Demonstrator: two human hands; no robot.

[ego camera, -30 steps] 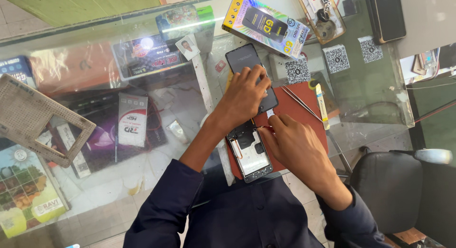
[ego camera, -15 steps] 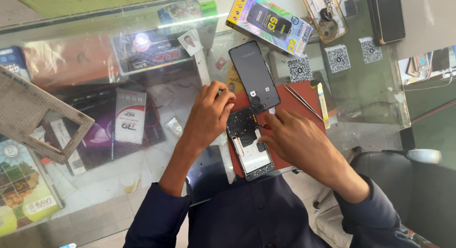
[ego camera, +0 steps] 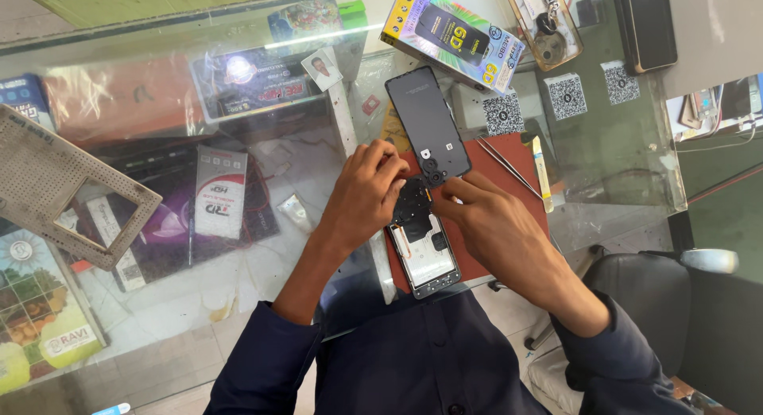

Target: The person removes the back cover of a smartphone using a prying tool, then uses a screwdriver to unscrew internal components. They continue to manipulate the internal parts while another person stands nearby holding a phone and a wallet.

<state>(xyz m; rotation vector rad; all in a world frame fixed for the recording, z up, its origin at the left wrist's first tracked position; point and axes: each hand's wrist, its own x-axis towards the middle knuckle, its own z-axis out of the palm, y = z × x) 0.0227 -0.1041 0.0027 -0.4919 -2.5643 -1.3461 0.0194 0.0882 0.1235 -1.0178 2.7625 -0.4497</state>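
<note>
On the glass-topped table (ego camera: 604, 168) lies a dark red rectangular work mat (ego camera: 509, 184). An opened smartphone with its circuit boards bared (ego camera: 425, 248) rests on it, and a black plastic back cover (ego camera: 427, 125) lies just above, touching it. The left hand (ego camera: 366, 196) and right hand (ego camera: 493, 224) meet at the phone's upper end. Thin metal tweezers (ego camera: 509, 167) lie beside the right hand.

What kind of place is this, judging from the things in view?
Probably a phone repair counter: an opened phone on a red mat, its back cover off, tweezers nearby, boxed accessories under the glass top.
</note>
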